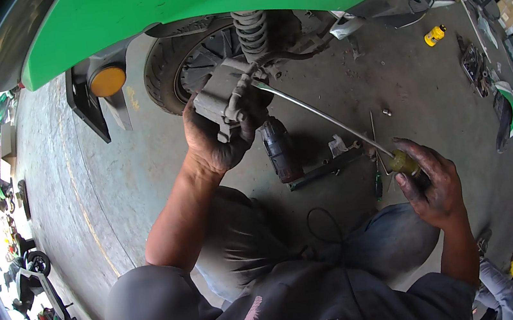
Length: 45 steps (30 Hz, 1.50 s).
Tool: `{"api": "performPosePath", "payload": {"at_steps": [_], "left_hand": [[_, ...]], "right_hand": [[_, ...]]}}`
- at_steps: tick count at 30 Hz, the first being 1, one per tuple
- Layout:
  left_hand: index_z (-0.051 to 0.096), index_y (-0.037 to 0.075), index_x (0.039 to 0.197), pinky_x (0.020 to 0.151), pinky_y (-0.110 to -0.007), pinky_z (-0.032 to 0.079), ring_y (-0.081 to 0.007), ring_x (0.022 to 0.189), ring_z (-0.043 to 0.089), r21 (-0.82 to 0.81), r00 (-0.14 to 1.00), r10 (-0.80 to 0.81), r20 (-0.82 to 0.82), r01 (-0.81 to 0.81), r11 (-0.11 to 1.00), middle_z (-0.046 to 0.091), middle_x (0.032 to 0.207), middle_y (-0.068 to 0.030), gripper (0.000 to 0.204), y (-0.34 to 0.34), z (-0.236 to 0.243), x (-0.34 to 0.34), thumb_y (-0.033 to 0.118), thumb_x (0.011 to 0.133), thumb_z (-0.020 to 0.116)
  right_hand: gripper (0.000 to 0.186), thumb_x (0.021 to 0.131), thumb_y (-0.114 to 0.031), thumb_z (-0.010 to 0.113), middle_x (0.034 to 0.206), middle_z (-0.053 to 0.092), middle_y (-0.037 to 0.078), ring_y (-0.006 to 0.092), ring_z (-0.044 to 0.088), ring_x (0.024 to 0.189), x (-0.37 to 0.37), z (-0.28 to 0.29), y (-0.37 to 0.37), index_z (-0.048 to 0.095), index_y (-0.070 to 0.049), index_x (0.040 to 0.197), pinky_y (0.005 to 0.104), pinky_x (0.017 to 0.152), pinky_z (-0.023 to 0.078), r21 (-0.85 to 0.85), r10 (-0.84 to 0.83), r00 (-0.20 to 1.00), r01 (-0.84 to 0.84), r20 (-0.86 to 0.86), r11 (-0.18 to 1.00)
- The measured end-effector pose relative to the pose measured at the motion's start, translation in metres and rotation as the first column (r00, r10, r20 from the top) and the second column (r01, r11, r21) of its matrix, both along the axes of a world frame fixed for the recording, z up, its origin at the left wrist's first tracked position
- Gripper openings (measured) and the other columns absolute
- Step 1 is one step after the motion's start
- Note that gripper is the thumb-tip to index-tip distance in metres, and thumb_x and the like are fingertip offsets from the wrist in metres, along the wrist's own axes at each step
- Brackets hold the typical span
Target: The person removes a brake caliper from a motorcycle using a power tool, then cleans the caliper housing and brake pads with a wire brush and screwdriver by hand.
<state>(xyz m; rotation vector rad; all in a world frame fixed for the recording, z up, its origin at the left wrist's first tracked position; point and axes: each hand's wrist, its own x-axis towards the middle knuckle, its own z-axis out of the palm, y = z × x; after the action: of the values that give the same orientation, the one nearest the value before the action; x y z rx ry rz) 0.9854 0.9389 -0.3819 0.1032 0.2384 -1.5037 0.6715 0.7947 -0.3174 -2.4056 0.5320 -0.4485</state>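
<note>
My left hand [215,139] cups a dirty, boxy grey caliper-like metal part [219,97] from below, just in front of the tyre. In my right hand [431,182], a long screwdriver [329,120] is gripped by its yellow-green handle. Its shaft slants up to the left, and the tip meets the upper right side of the metal part; whether it sits in a gap I cannot tell. A dark hose [298,55] runs off to the right behind the part. Above are a wheel [160,69], a coil spring [251,31] and a green body panel [184,4].
On the floor below the part lie a black power tool [279,150], a dark bar [329,166] and a green-handled screwdriver [379,186]. A yellow bottle [435,35] lies farther right. An orange reflector [107,82] hangs at the left. Another person's leg [502,289] shows at the lower right.
</note>
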Motion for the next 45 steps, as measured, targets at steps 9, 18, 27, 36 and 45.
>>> {"api": "performPosePath", "payload": {"at_steps": [9, 18, 27, 36, 45], "left_hand": [[0.039, -0.007, 0.125, 0.062, -0.028, 0.058, -0.0216, 0.084, 0.055, -0.071, 0.999, -0.024, -0.038, 0.021, 0.997, 0.051, 0.104, -0.0169, 0.073, -0.004, 0.020, -0.013, 0.051, 0.083, 0.054], [0.038, -0.008, 0.124, 0.054, -0.022, 0.056, -0.0217, 0.080, 0.055, -0.144, 0.997, -0.072, 0.008, 0.072, 0.987, 0.050, 0.097, -0.0149, 0.073, -0.003, 0.011, -0.013, 0.050, 0.082, 0.053], [0.053, 0.006, 0.115, 0.058, -0.031, 0.053, -0.0252, 0.086, 0.060, 0.026, 0.980, -0.155, 0.128, 0.153, 0.988, 0.058, 0.107, -0.0151, 0.052, -0.005, 0.018, -0.054, 0.047, 0.085, 0.045], [0.056, 0.008, 0.117, 0.086, -0.046, 0.048, -0.0293, 0.100, 0.060, 0.147, 0.881, -0.115, 0.458, 0.053, 0.988, 0.061, 0.111, -0.0136, 0.053, -0.002, 0.017, -0.037, 0.042, 0.078, 0.051], [0.051, 0.009, 0.127, 0.088, -0.042, 0.048, -0.0281, 0.105, 0.058, 0.101, 0.894, -0.025, 0.447, -0.023, 0.995, 0.056, 0.122, -0.0130, 0.070, -0.009, 0.019, -0.033, 0.049, 0.069, 0.055]], "right_hand": [[0.037, 0.077, -0.013, 0.070, 0.093, 0.065, 0.014, 0.0285, 0.066, 0.077, -0.003, -0.007, 0.002, 0.058, -0.003, 0.111, 0.0365, 0.068, 0.053, -0.197, -0.020, 0.998, 0.032, 0.062, 0.980], [0.040, 0.078, -0.015, 0.071, 0.095, 0.064, 0.016, 0.0276, 0.065, 0.078, -0.003, -0.012, 0.011, 0.058, -0.001, 0.113, 0.0356, 0.067, 0.053, -0.314, -0.023, 0.999, 0.035, 0.043, 0.949], [0.034, 0.087, -0.020, 0.065, 0.084, 0.064, 0.009, 0.0136, 0.058, 0.073, 0.030, -0.015, 0.025, 0.057, 0.003, 0.110, 0.0278, 0.068, 0.047, 0.632, 0.046, 0.999, -0.051, 0.025, 0.773], [0.038, 0.075, -0.014, 0.071, 0.090, 0.061, 0.008, 0.0144, 0.058, 0.086, -0.054, 0.009, -0.025, 0.058, 0.004, 0.107, 0.0279, 0.080, 0.047, 0.611, 0.043, 0.958, 0.146, -0.284, 0.778], [0.042, 0.065, -0.005, 0.076, 0.090, 0.061, 0.009, 0.0164, 0.059, 0.086, -0.104, 0.009, -0.034, 0.059, 0.003, 0.103, 0.0296, 0.080, 0.048, 0.642, -0.214, 0.950, 0.311, -0.227, 0.701]]}}
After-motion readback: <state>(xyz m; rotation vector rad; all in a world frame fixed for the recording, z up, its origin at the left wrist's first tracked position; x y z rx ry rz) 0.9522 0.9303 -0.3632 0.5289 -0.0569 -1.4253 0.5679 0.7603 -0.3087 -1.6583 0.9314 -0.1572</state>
